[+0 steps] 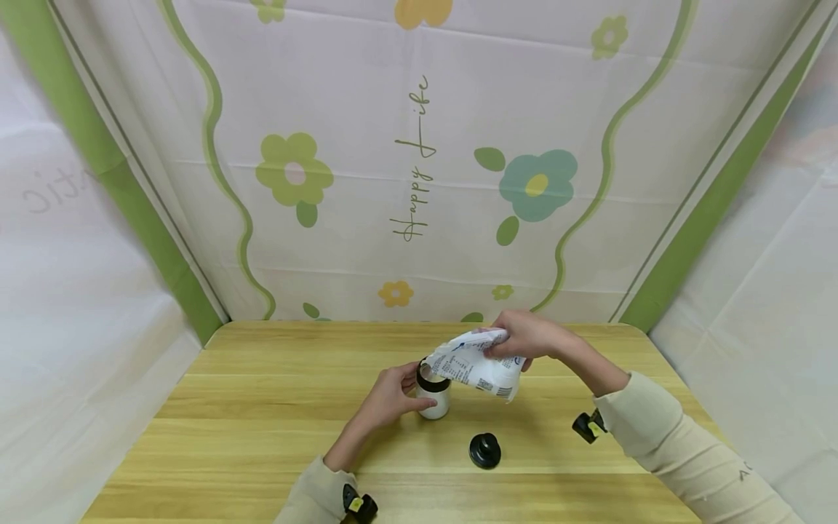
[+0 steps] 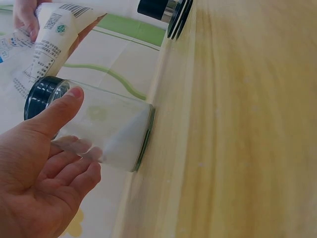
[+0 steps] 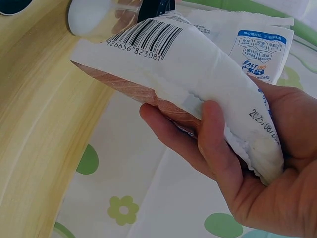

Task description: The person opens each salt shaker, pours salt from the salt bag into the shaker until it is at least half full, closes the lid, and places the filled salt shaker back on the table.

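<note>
A small glass jar [image 1: 436, 405] with a black collar stands upright on the table, white salt inside it. In the left wrist view the salt in the jar [image 2: 116, 131] lies in a slope. My left hand [image 1: 386, 399] holds the jar from its left side, thumb in front and fingers behind. Over the jar's mouth tilts a white printed salt bag [image 1: 473, 366], its torn corner down at the collar. My right hand [image 1: 533, 336] grips this bag by its upper right end. In the right wrist view, fingers and thumb press into the bag [image 3: 213, 69].
The jar's black knobbed lid [image 1: 485, 451] lies on the wooden table [image 1: 262, 429], right of the jar and nearer to me. A flowered curtain [image 1: 366, 240] hangs along the table's far edge, with white cloth sides left and right.
</note>
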Action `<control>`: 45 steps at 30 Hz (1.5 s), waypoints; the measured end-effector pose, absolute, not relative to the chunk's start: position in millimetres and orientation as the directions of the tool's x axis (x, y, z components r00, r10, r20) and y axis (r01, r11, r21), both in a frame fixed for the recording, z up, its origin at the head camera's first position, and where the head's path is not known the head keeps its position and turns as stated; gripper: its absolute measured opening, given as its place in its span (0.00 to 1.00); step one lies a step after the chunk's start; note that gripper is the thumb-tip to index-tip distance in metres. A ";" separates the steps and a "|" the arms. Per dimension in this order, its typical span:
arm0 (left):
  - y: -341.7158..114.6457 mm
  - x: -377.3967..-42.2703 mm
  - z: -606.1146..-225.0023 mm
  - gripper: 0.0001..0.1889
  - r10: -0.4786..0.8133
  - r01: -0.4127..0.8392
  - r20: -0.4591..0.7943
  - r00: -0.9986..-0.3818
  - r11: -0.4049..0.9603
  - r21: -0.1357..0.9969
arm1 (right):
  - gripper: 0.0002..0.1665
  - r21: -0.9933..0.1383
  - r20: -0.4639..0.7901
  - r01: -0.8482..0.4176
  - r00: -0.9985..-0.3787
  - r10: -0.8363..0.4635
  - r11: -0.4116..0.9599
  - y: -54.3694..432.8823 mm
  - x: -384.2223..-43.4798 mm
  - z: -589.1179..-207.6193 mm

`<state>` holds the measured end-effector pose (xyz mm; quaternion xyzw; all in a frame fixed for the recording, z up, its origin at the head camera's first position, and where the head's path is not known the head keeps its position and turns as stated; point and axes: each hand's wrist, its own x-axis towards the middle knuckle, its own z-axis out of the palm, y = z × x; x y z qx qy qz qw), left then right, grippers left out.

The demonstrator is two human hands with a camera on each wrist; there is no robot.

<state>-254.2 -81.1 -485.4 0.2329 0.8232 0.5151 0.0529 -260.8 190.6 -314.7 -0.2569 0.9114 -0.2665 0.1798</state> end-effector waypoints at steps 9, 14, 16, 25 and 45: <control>-80.9 -255.0 -485.3 0.41 0.437 0.327 0.152 -0.887 0.359 0.874 | 0.10 -0.579 -0.192 -0.373 -0.802 -0.566 0.725 190.4 -261.8 -315.1; -81.0 -255.0 -485.5 0.40 0.437 0.322 0.145 -0.888 0.364 0.874 | 0.09 -0.579 -0.203 -0.354 -0.809 -0.551 0.734 189.5 -261.3 -316.3; -81.0 -254.8 -485.3 0.40 0.437 0.319 0.143 -0.888 0.363 0.876 | 0.09 -0.579 -0.205 -0.355 -0.808 -0.552 0.734 189.2 -261.1 -316.6; -81.1 -254.3 -484.7 0.40 0.437 0.319 0.143 -0.888 0.363 0.875 | 0.08 -0.583 -0.202 -0.354 -0.809 -0.552 0.731 189.4 -262.1 -315.5; -80.9 -254.2 -483.9 0.39 0.440 0.328 0.150 -0.886 0.363 0.872 | 0.08 -0.580 -0.201 -0.359 -0.807 -0.556 0.731 190.4 -262.7 -315.3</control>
